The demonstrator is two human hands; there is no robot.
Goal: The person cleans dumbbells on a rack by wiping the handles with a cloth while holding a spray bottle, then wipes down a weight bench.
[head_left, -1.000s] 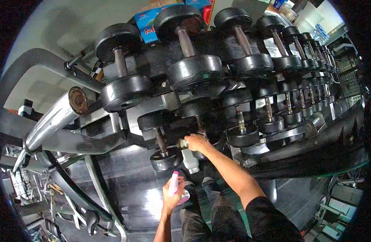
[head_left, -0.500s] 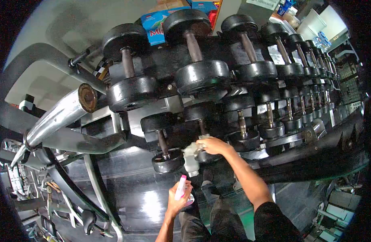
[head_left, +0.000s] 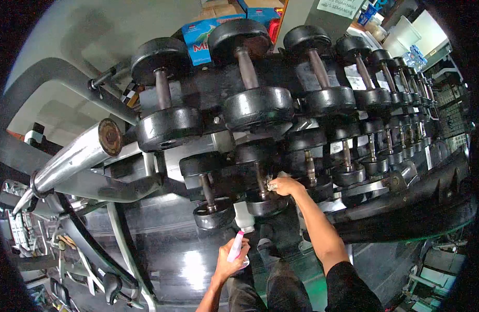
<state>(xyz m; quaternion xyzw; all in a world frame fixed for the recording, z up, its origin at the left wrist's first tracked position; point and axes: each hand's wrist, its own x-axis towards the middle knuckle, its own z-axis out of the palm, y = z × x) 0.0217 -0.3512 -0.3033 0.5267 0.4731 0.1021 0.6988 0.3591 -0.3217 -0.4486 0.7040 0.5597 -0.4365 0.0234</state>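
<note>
Grip of right hand narrow — fingertips pinch crumpled cloth, mostly hidden, at handle of dumbbell, second from left in lower row of rack. Left hand wraps round pink-tipped spray bottle, near that row. Dumbbell likely heavy, rigid, slippery if wet — best held mid-handle. Cloth looks soft, limp; bottle probably light, neck easiest hold.
</note>
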